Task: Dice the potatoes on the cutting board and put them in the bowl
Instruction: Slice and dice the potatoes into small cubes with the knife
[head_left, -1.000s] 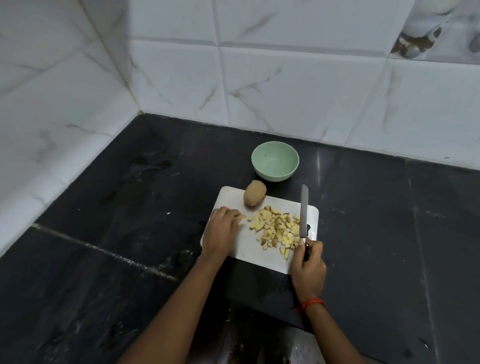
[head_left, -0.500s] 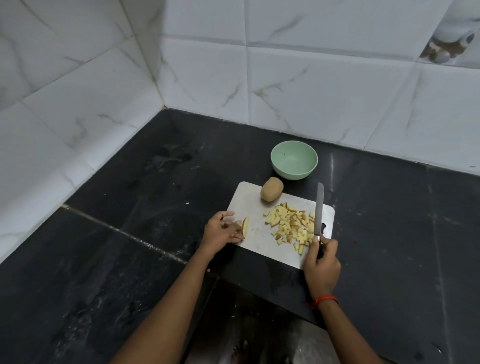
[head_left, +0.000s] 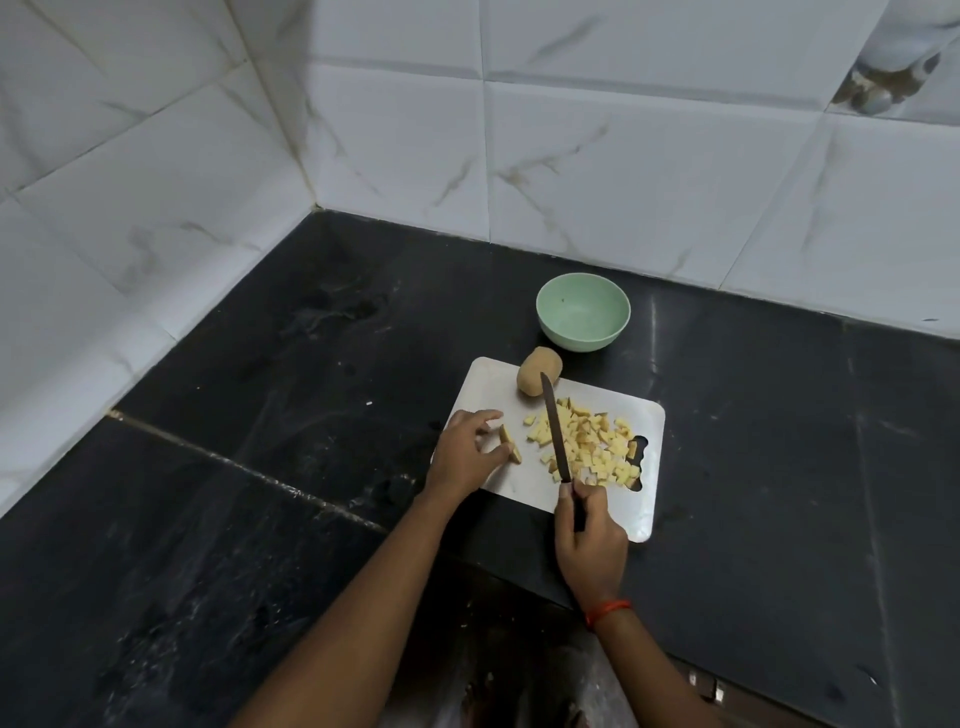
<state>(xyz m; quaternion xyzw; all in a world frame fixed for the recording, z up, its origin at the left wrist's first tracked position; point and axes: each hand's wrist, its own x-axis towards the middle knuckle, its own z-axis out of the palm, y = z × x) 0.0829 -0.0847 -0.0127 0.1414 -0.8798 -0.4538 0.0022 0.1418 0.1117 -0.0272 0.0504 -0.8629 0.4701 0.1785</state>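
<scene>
While the left hand (head_left: 467, 453) is steadying a last potato slice (head_left: 510, 443) with loosely curled fingers (head_left: 496, 453) at the cutting board's (head_left: 491, 379) 9 o'clock edge, the right hand (head_left: 589, 540) is gripping the knife (head_left: 555, 428) handle firmly, its blade lying over the left side of the diced pile (head_left: 589, 447) mid-board. One whole potato (head_left: 539, 371) is waiting uncut at 12 o'clock, and beyond it the green bowl (head_left: 583, 310) is sitting empty on the dark tabletop (head_left: 311, 374). Judging by this, roughly half the dicing is remaining, and no transferring has begun.
</scene>
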